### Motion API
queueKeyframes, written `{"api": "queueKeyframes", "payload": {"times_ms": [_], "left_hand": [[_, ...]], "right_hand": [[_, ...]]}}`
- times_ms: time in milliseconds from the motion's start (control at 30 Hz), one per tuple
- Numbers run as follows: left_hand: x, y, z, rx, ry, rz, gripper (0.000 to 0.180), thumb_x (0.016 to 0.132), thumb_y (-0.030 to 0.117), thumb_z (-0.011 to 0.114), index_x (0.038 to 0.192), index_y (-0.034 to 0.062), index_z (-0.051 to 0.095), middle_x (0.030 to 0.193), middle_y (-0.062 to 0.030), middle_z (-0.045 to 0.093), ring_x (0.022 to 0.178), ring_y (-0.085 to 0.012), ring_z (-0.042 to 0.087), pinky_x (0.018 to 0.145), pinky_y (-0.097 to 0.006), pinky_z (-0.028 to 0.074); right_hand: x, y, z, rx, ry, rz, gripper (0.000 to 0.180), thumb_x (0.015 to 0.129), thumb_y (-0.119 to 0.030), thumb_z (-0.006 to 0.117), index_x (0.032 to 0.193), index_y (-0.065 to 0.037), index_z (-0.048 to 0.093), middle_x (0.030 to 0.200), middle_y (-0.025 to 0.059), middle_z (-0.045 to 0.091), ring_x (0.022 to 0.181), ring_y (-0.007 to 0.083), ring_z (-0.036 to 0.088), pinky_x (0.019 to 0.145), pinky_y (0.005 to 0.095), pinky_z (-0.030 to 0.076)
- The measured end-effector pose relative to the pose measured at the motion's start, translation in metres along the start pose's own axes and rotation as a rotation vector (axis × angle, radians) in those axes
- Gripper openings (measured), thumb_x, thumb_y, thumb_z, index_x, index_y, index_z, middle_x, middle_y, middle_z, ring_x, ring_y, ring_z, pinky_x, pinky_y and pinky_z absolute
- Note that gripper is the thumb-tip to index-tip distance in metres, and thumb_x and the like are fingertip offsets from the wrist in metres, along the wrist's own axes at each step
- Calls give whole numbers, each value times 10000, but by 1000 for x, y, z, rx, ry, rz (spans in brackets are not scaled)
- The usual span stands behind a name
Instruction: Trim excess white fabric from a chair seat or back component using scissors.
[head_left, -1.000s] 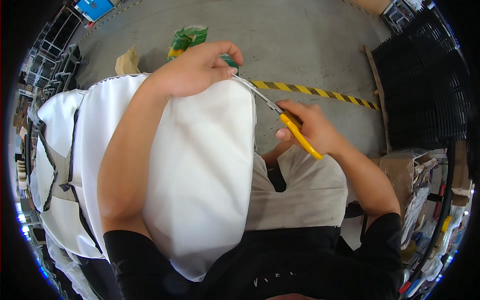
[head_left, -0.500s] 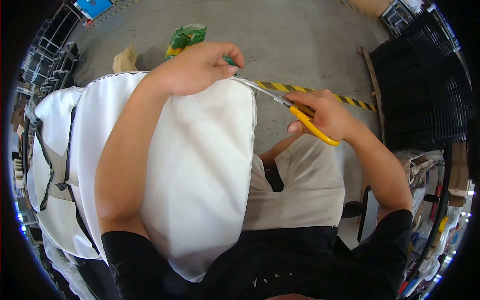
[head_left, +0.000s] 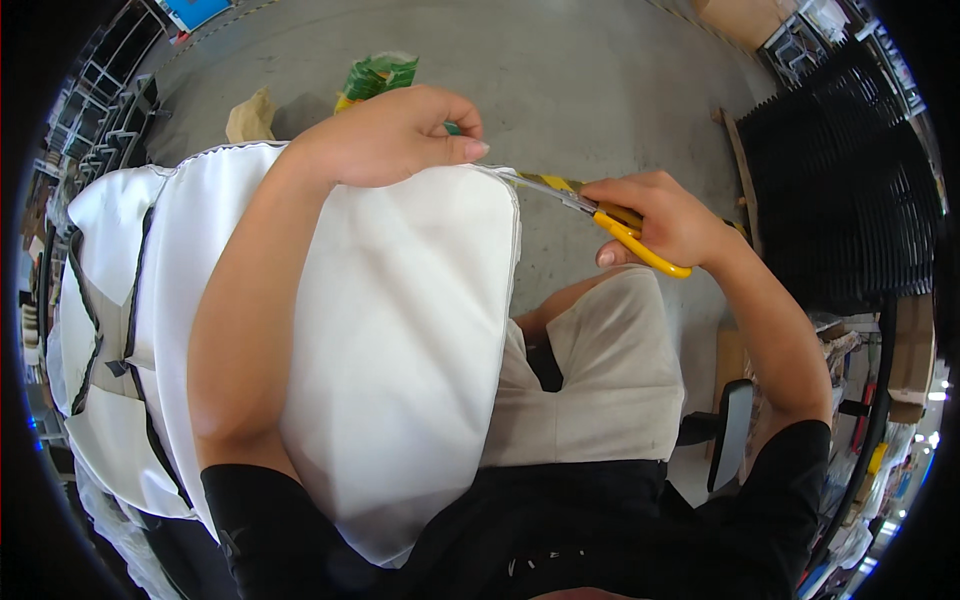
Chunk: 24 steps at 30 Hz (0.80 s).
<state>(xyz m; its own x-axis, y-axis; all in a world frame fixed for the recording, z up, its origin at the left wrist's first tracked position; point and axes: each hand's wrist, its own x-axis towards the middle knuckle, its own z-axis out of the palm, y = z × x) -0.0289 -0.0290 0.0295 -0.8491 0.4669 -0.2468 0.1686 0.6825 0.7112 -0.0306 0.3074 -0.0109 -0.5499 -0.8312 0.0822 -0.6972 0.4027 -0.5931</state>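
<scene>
A large white padded cover lies across my lap to the left, its seam running along the far and right edges. My left hand is at the far edge near the rounded corner, wrist over the cover, thumb and finger brought together. What they pinch is too small to make out. In my right hand is a pair of scissors with yellow handles. Its blades point left to the cover's far right corner and look closed or nearly so; their tips are hard to make out against the seam.
Dark-edged openings mark the cover's left part. Beyond it on the floor stand a green bag and a tan bag. Stacked black racks rise at the right, and shelving lines the left. A chair armrest is beside my right hip.
My right hand and the scissors have shifted slightly right, drawing the blades a little away from my left hand. My left thumb and fingertip have come slightly closer together at the edge.
</scene>
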Motion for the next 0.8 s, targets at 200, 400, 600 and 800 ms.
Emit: {"api": "queueKeyframes", "payload": {"times_ms": [200,400,600,800], "left_hand": [[3,-12,-1,-45,-8,48,291,1055,309,619,1119,29,665,888,-6,626,802,-105,531,714,-291,440],[3,-7,-4,-6,-16,22,256,1081,266,580,1064,20,648,865,36,587,813,-76,490,731,-263,413],[2,-5,-2,-26,-6,20,257,1078,267,581,1055,20,651,856,36,584,803,-81,490,726,-267,414],[2,-4,-1,21,14,33,255,1077,268,583,1065,24,657,852,34,583,799,-80,493,721,-268,418]], "right_hand": [[23,-7,-3,-35,-57,7,701,831,-543,832,1297,-54,643,854,169,674,777,373,656,694,433,518],[32,-9,-12,-24,-115,30,665,857,-508,823,1304,-55,629,843,173,668,770,357,647,684,433,505],[34,-13,-19,-47,-176,63,656,850,-506,827,1294,-59,644,850,183,674,753,359,631,684,427,500],[33,-8,-21,-69,-152,7,656,835,-497,839,1270,-40,661,860,184,681,749,368,628,684,425,503]]}}
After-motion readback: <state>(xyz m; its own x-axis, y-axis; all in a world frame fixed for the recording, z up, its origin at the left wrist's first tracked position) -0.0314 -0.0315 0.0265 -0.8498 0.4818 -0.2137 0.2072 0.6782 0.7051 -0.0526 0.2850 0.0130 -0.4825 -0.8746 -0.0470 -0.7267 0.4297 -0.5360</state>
